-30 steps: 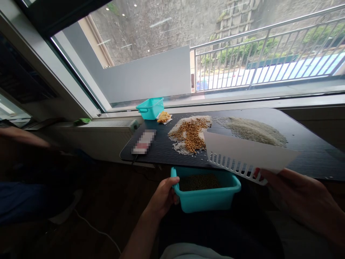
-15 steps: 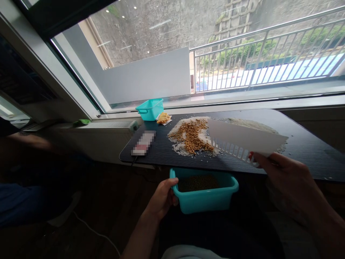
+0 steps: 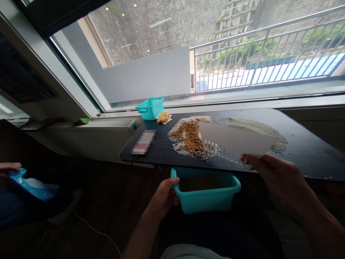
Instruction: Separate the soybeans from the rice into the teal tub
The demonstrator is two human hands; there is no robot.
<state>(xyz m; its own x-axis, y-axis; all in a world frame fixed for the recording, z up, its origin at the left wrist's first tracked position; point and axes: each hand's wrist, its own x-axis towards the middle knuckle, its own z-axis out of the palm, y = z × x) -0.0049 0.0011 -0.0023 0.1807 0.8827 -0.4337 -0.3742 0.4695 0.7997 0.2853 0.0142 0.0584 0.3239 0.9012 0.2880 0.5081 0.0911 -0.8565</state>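
Observation:
My left hand point(image 3: 161, 197) grips the left rim of a teal tub point(image 3: 207, 201) held below the front edge of the black table point(image 3: 309, 151); the tub holds dark beans. My right hand point(image 3: 275, 180) pinches the near corner of a white slotted basket point(image 3: 237, 142), tipped on its side on the tabletop. The basket's left edge touches a heap of yellow soybeans point(image 3: 191, 135) mixed with white rice. Behind the basket lies a spread of plain rice point(image 3: 253, 126).
A second teal tub point(image 3: 150, 108) and a crumpled yellow wrapper point(image 3: 164, 117) sit at the table's far left corner, a blurred flat object point(image 3: 144, 142) nearer. Another person's hand with a blue bag point(image 3: 24, 181) shows at the left. A window runs behind the table.
The white basket went from above the teal tub forward and left onto the table, reaching the soybean heap. The other person's arm dropped lower at the left, now with a blue bag.

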